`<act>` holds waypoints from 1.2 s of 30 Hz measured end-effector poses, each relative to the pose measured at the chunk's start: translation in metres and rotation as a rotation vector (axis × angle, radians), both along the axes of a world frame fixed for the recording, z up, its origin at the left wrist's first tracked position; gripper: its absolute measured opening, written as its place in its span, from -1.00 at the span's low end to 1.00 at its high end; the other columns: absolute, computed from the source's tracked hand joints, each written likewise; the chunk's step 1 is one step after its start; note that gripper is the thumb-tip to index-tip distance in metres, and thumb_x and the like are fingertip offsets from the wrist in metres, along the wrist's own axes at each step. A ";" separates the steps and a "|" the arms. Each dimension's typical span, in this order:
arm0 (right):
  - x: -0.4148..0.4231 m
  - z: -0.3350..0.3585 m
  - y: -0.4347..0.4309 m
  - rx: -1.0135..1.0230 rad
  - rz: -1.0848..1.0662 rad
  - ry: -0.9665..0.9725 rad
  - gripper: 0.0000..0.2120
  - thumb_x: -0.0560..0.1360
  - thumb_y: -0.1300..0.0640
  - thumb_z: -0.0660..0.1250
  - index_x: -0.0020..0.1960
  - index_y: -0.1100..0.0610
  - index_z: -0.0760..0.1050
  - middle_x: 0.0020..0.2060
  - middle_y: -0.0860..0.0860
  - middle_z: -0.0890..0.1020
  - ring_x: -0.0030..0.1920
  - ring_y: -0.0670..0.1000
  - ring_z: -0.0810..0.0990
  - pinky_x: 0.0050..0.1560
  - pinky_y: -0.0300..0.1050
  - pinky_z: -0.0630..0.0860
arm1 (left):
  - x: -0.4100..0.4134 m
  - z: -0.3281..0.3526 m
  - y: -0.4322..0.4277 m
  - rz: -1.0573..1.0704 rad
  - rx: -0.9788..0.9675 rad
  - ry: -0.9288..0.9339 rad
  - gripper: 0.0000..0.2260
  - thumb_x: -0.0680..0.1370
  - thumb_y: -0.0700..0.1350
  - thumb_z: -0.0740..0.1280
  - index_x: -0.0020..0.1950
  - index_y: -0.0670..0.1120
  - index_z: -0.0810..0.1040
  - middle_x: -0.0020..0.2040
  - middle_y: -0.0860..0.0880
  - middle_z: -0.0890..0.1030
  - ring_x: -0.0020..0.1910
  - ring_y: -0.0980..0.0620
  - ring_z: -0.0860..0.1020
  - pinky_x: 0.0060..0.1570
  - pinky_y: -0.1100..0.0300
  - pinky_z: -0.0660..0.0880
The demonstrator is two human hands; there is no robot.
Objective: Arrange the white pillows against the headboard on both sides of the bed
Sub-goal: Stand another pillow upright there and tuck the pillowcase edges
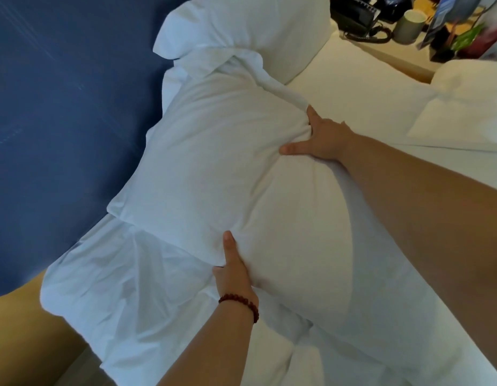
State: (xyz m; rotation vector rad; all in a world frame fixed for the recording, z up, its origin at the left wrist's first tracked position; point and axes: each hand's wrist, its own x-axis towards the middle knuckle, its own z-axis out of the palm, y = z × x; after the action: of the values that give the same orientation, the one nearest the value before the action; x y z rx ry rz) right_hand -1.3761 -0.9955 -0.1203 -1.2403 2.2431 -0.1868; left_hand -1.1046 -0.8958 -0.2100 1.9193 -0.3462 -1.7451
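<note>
A large white pillow (213, 168) lies in the middle of the view, its far side leaning on the blue headboard (60, 121). My left hand (233, 271), with a red bead bracelet at the wrist, grips the pillow's near edge. My right hand (322, 137) pinches the fabric at its right edge. A second white pillow (255, 26) stands against the headboard beyond it. A third white pillow (464, 107) lies on the bed at the far right.
White bed linen (116, 296) is crumpled under the held pillow. A bedside table (392, 51) at the top right carries a black telephone (353, 15), a pale cup (410, 25) and coloured packets. A tan bed frame (24, 338) shows at the lower left.
</note>
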 end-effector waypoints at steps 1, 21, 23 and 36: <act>-0.002 -0.001 -0.002 0.015 -0.010 -0.030 0.48 -0.15 -0.73 0.22 0.59 -0.09 -0.18 0.51 -0.04 0.30 0.44 0.11 0.35 0.45 0.19 0.21 | -0.002 0.003 0.000 0.008 -0.006 -0.013 0.22 -0.08 0.64 0.31 0.40 -0.08 0.35 0.16 0.01 0.57 0.13 -0.06 0.56 0.24 -0.05 0.49; 0.065 0.033 0.081 -0.088 -0.124 -0.329 -0.01 0.26 -0.38 0.44 0.52 0.04 0.20 0.45 0.01 0.38 0.39 0.08 0.39 0.24 -0.09 0.32 | 0.050 0.061 0.051 0.127 -0.140 0.183 -0.02 0.03 0.51 0.46 0.31 0.00 0.49 0.08 0.05 0.68 0.03 0.01 0.65 0.13 -0.03 0.57; 0.084 0.043 0.094 -0.167 -0.129 -0.369 -0.09 0.30 -0.32 0.47 0.51 0.02 0.24 0.42 0.00 0.42 0.36 0.06 0.42 0.20 -0.12 0.32 | 0.067 0.072 0.059 0.131 -0.192 0.168 -0.01 0.02 0.51 0.47 0.33 0.04 0.47 0.10 0.08 0.67 0.07 0.02 0.64 0.18 -0.03 0.54; 0.177 0.155 0.148 -0.599 -0.135 -0.503 -0.12 0.25 -0.38 0.49 0.46 -0.09 0.32 0.27 -0.15 0.53 0.21 -0.06 0.54 0.25 -0.05 0.47 | 0.170 0.203 0.072 0.090 -0.662 0.092 -0.17 0.21 0.45 0.44 0.40 0.10 0.44 0.19 0.12 0.62 0.17 0.04 0.57 0.20 0.05 0.50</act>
State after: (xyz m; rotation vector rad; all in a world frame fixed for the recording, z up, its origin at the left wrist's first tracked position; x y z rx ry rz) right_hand -1.1991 -0.8478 0.0349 -1.1466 1.8700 -1.1548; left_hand -0.9344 -0.8236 -0.0067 1.3512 -0.6910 -1.4139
